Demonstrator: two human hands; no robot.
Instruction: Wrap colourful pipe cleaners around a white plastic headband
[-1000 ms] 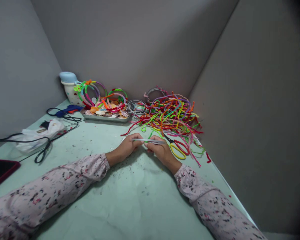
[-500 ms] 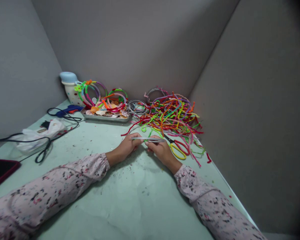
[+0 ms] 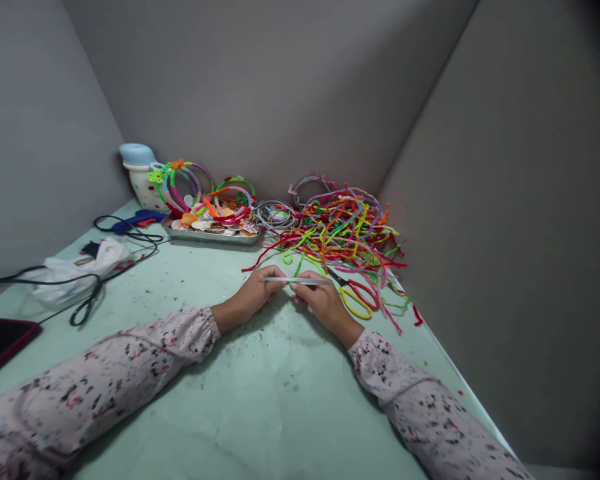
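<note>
Between my two hands is a thin grey hoop (image 3: 305, 281), seen nearly edge-on and held level above the table. My left hand (image 3: 253, 293) is closed round its left part, thumb and forefinger pinching it. The right part rests in my right hand (image 3: 325, 303), whose fingers are also closed. A short green pipe cleaner (image 3: 298, 268) sticks up at the hoop between my fingertips; its lower end is hidden. Just right of my right hand lie scissors (image 3: 357, 299) with red and yellow handles. A tangled pile of coloured pipe cleaners (image 3: 347, 227) lies behind my hands.
A metal tray (image 3: 213, 237) holds shell-like pieces and wrapped hoops (image 3: 233, 200). Bare grey rings (image 3: 275, 213) lie beside it. Leftward are a blue-lidded cup (image 3: 143, 177), blue tool (image 3: 140, 220), white plastic bag (image 3: 75, 273), black cable (image 3: 97, 290) and phone (image 3: 5, 343). Walls stand behind and right.
The hoop has tipped slightly and now shows as one thin line, its edge a little lower. My hands and arms have stayed in almost the same place.
</note>
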